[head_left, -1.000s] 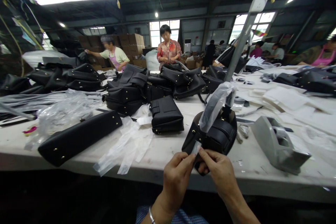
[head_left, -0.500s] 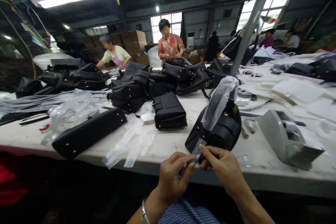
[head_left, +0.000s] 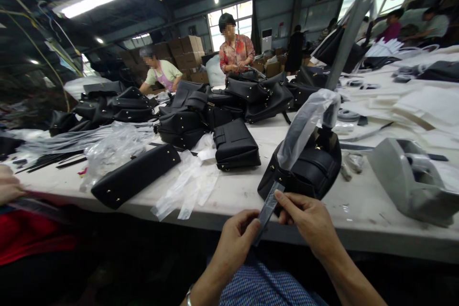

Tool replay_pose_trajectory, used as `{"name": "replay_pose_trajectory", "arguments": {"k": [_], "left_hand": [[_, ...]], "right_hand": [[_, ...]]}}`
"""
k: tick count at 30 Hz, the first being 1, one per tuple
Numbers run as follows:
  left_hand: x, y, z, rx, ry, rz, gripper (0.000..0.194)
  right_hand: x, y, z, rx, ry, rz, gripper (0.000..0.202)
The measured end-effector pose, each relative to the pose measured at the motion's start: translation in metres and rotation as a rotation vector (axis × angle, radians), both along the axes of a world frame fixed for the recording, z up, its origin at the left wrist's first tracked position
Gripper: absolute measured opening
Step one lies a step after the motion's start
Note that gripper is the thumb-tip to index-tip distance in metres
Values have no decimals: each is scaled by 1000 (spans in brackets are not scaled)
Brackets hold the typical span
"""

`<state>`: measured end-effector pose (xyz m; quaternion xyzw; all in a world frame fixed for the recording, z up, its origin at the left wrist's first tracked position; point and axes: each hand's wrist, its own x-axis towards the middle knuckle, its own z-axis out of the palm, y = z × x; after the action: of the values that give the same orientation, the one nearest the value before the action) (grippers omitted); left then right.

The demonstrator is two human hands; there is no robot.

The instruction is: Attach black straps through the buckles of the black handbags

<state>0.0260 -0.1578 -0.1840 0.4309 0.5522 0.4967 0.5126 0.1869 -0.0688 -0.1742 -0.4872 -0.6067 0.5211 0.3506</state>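
Over the near edge of the white-covered bench (head_left: 234, 190), a narrow dark strap in clear plastic film (head_left: 267, 210) slanted down-left from a rounded black leather handbag (head_left: 301, 174), pinched low by the left hand (head_left: 234, 233) and, nearer the bag, by the right hand (head_left: 311, 216).

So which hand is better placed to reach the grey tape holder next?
Probably the right hand: it's closer to the grey tape holder, on that same side. The left hand is farther away, pinching the plastic-covered strap lower down.
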Motion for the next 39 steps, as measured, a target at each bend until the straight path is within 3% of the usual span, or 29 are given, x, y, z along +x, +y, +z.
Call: {"name": "replay_pose_trajectory", "arguments": {"k": [5,9,12,14,16,18,21,24,28,35,39], "left_hand": [[13,28,14,54,-108,59,35],[26,37,10,5,-174,19,37],[27,36,5,-10,-120,51,38],[24,36,1,-9,-66,105,40],[21,37,-3,-3,-17,148,45],[20,38,-7,17,11,173,47],[22,38,-9,36,12,195,47],[25,36,-9,32,-4,200,48],[26,36,-8,29,-12,212,52],[21,36,-8,12,8,228,51],[22,35,-11,2,-26,242,53]], "right_hand": [[-1,0,1,118,-34,0,41],[7,-7,7,297,-164,41,40],[34,-6,13,396,-223,16,38],[67,3,17,477,-270,-221,33],[111,20,20,570,-349,-576,27],[160,43,23,593,-465,-774,33],[221,77,25,419,-486,-873,29],[251,98,22,221,-419,-838,25],[255,104,17,62,-232,-798,35],[257,81,30,46,10,-816,27],[260,64,16,-42,53,-846,22]]}}
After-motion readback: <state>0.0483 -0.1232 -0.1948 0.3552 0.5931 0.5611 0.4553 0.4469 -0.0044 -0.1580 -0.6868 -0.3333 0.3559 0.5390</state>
